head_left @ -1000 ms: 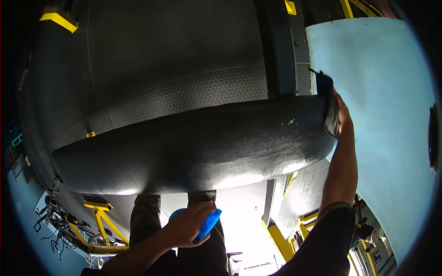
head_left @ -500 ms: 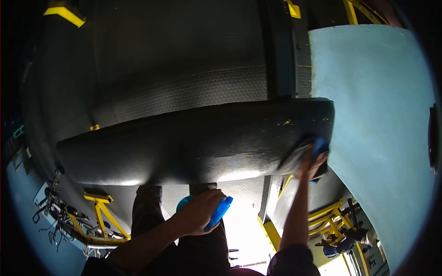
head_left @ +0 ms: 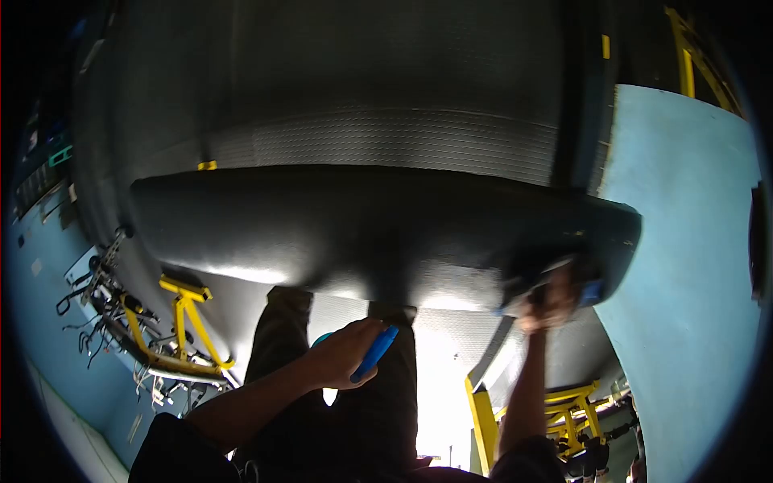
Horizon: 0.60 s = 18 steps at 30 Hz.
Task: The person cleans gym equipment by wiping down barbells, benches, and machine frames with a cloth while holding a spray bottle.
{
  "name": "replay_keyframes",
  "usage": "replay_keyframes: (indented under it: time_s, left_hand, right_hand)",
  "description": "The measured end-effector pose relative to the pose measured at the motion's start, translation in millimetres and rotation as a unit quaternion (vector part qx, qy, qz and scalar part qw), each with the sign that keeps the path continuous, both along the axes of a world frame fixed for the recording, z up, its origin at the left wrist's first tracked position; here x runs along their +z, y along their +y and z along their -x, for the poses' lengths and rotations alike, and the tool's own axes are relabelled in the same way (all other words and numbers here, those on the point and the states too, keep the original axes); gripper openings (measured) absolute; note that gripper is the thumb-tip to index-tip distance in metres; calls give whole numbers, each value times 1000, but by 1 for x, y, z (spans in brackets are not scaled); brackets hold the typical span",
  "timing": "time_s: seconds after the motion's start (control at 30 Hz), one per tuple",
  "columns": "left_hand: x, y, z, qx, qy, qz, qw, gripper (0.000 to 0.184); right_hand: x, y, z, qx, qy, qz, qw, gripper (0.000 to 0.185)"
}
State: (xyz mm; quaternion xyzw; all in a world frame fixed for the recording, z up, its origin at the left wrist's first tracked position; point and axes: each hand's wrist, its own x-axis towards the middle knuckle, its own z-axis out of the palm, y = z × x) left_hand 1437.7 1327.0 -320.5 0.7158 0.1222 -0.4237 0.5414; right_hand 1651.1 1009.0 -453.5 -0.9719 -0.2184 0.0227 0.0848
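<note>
A long black padded bench (head_left: 322, 225) stretches across the view in front of my legs. My left hand (head_left: 342, 354) is closed around a spray bottle (head_left: 375, 354) with a blue head, held low in front of my legs and apart from the pad. Most of the bottle is hidden by the fingers. On the right end of the pad, my right hand (head_left: 551, 306) presses a dark cloth (head_left: 527, 282) with some blue on it against the surface. Motion blurs this hand and cloth. Small pale specks show on the pad near them.
A light-blue wall (head_left: 684, 241) stands close to the bench's right end. Yellow-framed gym equipment stands at the lower left (head_left: 185, 314) and lower right (head_left: 576, 398). Dark textured flooring (head_left: 403, 137) lies beyond the bench.
The camera view has shifted, so the bench sits further right and tilts differently. My right hand and the cloth have moved along the pad's right end; my left hand still grips the spray bottle.
</note>
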Motion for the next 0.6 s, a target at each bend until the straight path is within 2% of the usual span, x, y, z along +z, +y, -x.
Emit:
replay_keyframes:
  time_s: [0.07, 0.1, 0.13, 0.17, 0.23, 0.27, 0.3, 0.33, 0.37, 0.4, 0.43, 0.53, 0.6]
  left_hand:
    - [-7, 7, 17, 1, 35, -5, 999, 71]
    - [-12, 5, 24, 36, -16, -28, 999, 62]
    - [-17, 3, 29, 70, -77, -48, 993, 52]
    - [-21, 2, 34, 70, -81, -41, 993, 52]
    - [-29, -4, 36, 113, -86, -23, 990, 51]
    - [-28, 0, 35, 117, -42, 5, 992, 51]
    - [-25, 5, 36, 123, -54, 11, 991, 51]
    - [-20, 12, 41, 126, -47, 13, 991, 51]
    - [-15, 19, 46, 128, -38, 11, 991, 51]
    - [-6, 26, 50, 147, -25, 7, 989, 52]
    - [-2, 33, 57, 149, -26, 5, 988, 52]
    - [-3, 40, 78, 134, -29, 28, 990, 57]
    - [-12, 36, 81, 170, -11, 50, 984, 53]
  right_hand:
    - [5, 22, -71, -34, -80, 48, 995, 57]
    - [3, 44, -94, -72, -67, 75, 992, 59]
    - [2, 78, -90, -95, -34, 95, 990, 62]
    - [3, 112, -72, -86, -16, 111, 990, 64]
    - [15, 167, 4, 9, 28, 94, 995, 70]
    - [27, 184, 49, 66, 107, 83, 989, 72]
    - [38, 189, 87, 126, 235, 99, 959, 75]
    - [46, 184, 114, 155, 401, 146, 891, 78]
    - [28, 147, 126, 189, 299, 46, 934, 78]
    - [11, 106, 121, 177, 201, -11, 963, 77]
    - [1, 78, 96, 131, 127, -21, 983, 77]
    - [-2, 61, -23, -32, -22, 72, 997, 76]
    - [-10, 116, -49, -97, -6, 118, 988, 75]
